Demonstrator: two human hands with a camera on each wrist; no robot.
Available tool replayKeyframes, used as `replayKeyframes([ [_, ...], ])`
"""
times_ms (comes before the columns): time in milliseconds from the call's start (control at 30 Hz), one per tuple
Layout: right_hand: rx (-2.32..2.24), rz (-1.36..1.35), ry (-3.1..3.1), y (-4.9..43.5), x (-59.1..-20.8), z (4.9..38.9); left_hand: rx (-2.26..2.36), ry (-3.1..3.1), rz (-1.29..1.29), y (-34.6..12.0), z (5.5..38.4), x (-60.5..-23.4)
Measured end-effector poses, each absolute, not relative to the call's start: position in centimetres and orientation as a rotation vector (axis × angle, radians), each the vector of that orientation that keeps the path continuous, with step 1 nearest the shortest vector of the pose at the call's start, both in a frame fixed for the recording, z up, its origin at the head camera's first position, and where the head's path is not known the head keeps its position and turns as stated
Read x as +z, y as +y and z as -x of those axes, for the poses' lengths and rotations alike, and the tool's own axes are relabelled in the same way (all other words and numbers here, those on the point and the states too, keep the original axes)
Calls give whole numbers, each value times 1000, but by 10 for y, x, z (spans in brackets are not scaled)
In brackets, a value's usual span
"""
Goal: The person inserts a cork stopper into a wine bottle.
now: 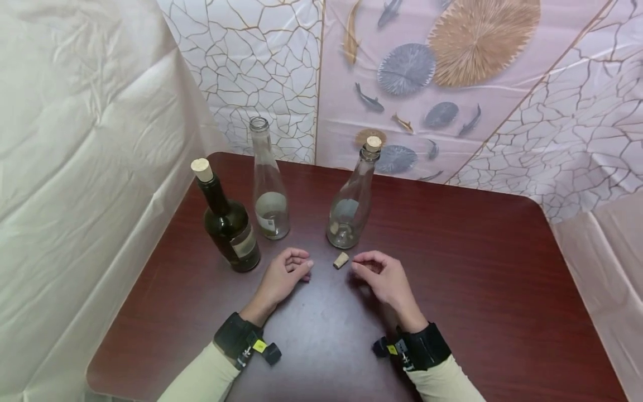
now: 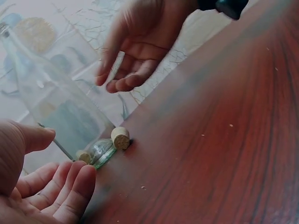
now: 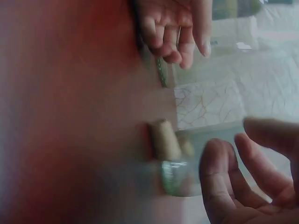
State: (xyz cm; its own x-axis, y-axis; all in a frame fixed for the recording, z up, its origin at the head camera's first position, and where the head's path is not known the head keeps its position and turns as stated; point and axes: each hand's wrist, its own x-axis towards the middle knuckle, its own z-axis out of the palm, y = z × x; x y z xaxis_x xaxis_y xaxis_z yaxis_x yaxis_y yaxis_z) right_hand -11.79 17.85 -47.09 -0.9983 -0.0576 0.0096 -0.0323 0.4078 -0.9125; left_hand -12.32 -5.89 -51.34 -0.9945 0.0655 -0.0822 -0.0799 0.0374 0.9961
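Observation:
A loose cork (image 1: 341,260) lies on the table in front of a clear bottle (image 1: 346,215), which has another cork (image 1: 373,144) in its mouth. My right hand (image 1: 384,276) is just right of the loose cork, fingers loosely bent, apart from it and holding nothing. To the cork's left, my left hand (image 1: 286,273) also holds nothing, its fingers loosely bent. Both wrist views show a gap between thumb and fingers. A cork-coloured shape (image 2: 83,156) shows through the bottle's base; I cannot tell whether it is inside.
A dark green bottle (image 1: 227,226) with a cork (image 1: 202,170) in its neck stands at the left. Behind my left hand is an uncorked clear bottle (image 1: 271,195) with a label. The dark red table (image 1: 477,279) meets patterned sheeting (image 1: 261,61) at its back edge.

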Motion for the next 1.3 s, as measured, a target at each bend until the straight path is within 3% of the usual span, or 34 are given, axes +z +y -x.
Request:
replayKeyframes([
  [200,-1179,625,3067,169,-461,135,2151,2085,30,-62,127,-517],
  [533,-514,1159,3096,165,-470,152,2112,2101,20,-62,126,-519],
  [833,-351,1267,3073,164,-482,156,2061,2155,26,-63,124,-516],
  [1200,-522,1257,3090,166,-478,152,2069,2167,-12,-63,122,-515],
  [1300,-608,1213,3079,166,-469,147,2081,2157,-46,-58,118,-500],
])
